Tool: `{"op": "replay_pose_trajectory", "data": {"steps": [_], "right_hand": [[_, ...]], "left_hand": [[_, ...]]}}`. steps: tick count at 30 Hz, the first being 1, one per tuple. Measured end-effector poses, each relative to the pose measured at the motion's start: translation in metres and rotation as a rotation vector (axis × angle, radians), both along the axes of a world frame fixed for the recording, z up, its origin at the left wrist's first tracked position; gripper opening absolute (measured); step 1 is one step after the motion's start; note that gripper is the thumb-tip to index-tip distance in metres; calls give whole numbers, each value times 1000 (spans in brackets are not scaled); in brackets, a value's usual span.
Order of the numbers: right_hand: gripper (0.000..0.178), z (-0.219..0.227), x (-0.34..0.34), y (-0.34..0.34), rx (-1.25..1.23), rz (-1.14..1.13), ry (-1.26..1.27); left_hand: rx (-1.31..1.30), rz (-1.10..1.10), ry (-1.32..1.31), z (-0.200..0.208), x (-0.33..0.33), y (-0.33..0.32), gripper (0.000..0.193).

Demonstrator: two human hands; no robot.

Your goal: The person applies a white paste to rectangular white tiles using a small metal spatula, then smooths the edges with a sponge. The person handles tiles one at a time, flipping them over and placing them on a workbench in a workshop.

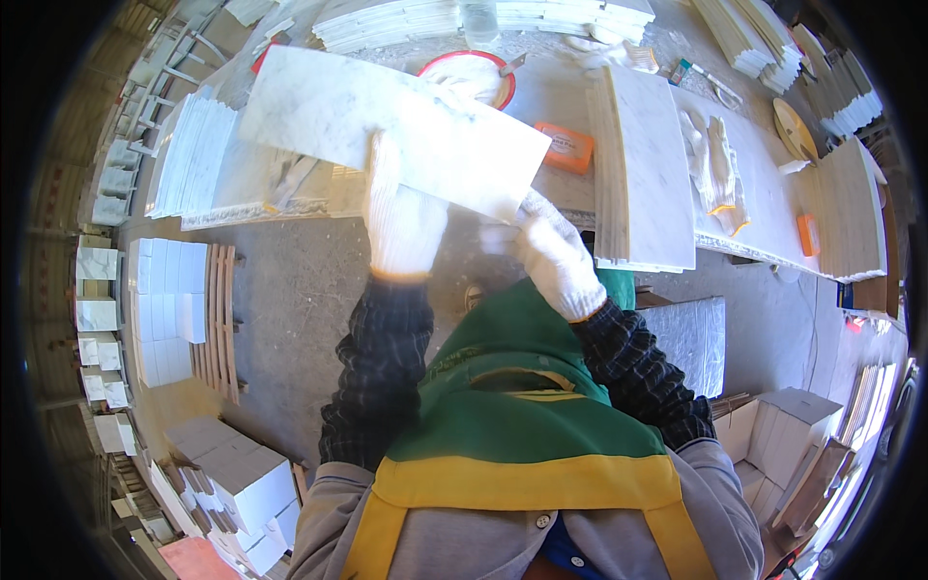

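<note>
A white marble tile [387, 121] with grey veins is raised at a slant over the near edge of the worktable. My left hand [406, 217], in a white knit glove, grips its near edge, thumb on the upper face and fingers hidden beneath. At the tile's right corner is my right hand [556, 251], also gloved, its fingers curled in. Blur at those fingertips hides whether they pinch the tile or some small thing. Just beyond the tile, a red-rimmed bowl [507, 92] holds white paste and a putty knife [513, 65]. An orange box [565, 148] lies to the tile's right.
Upright tile stacks stand on the table at left [193, 155] and right [646, 164]. Loose gloves [720, 169], a yellow bowl [793, 130] and another orange box [808, 235] lie farther right. White boxes [169, 300] on a pallet stand left; cartons [788, 430] sit lower right.
</note>
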State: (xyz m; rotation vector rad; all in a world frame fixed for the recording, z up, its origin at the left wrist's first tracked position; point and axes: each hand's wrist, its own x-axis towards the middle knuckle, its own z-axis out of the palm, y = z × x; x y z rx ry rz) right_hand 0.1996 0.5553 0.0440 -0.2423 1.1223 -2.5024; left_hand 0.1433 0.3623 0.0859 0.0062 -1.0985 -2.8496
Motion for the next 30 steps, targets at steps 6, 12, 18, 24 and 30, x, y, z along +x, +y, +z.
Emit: {"op": "replay_pose_trajectory", "data": {"steps": [6,12,18,24,30], "right_hand": [[70,28,7,-22,292,-400,27],[74,24,7,-47,345,-579,-45],[61,20,8,-27,435,-450,62],[48,26,9,-5,429,-260,86],[48,29,10,-2,495,-284,181]], "left_hand": [[-218,-147,257,-10,16,3,68],[-616,159,73,-19,38,26,66],[-463,132,58,-27,46,16,64],[-953,278,150,-28,36,2,63],[67,17,37,-9,41,11,67]]}}
